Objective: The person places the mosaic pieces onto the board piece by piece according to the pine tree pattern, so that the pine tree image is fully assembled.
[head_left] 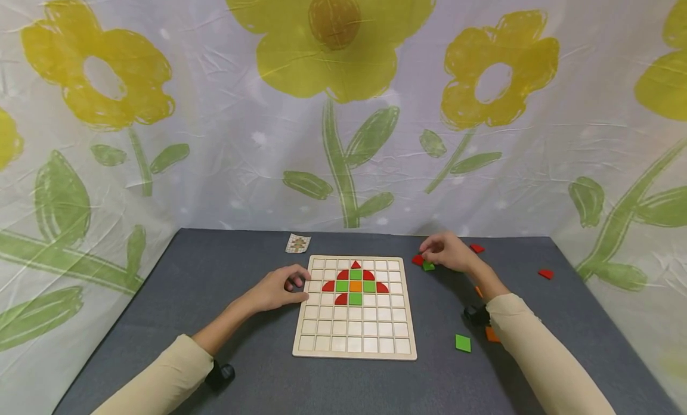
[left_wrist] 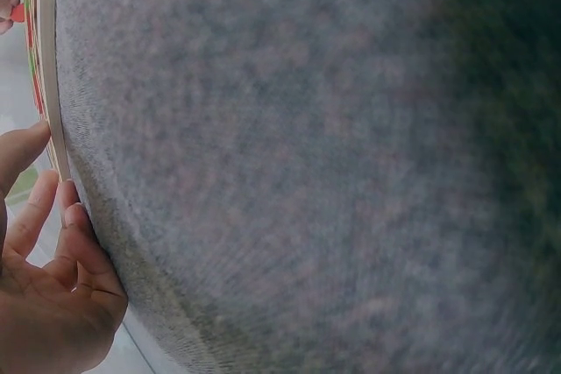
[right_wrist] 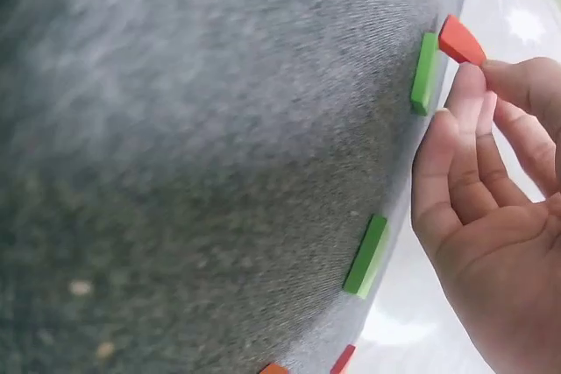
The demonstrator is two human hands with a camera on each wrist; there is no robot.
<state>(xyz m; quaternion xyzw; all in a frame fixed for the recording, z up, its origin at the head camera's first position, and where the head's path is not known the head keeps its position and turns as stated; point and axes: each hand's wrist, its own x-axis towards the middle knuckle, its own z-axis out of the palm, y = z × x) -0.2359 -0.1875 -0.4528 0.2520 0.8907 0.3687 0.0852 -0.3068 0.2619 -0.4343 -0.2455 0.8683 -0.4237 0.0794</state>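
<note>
A pale wooden grid board [head_left: 354, 346] lies on the table, with a cluster of green squares, red quarter-round and triangular tiles around one orange square [head_left: 355, 286]. My left hand [head_left: 281, 288] touches the board's left edge with thumb and fingertips, fingers loosely bent; the left wrist view shows the contact beside the frame [left_wrist: 49, 67]. Beyond the board's right side, my right hand [head_left: 448, 252] pinches a red tile [right_wrist: 461, 40] with one curved side between thumb and finger. Close by that tile is a green tile [right_wrist: 424, 74]; another green tile [right_wrist: 366, 256] lies below the hand.
A green square [head_left: 463, 343] and an orange tile [head_left: 491, 334] lie right of the board, the orange one partly behind my right sleeve. Red tiles [head_left: 545, 273] are scattered farther right. A small pattern card [head_left: 297, 243] is behind the board, near the flowered backdrop [head_left: 257, 182].
</note>
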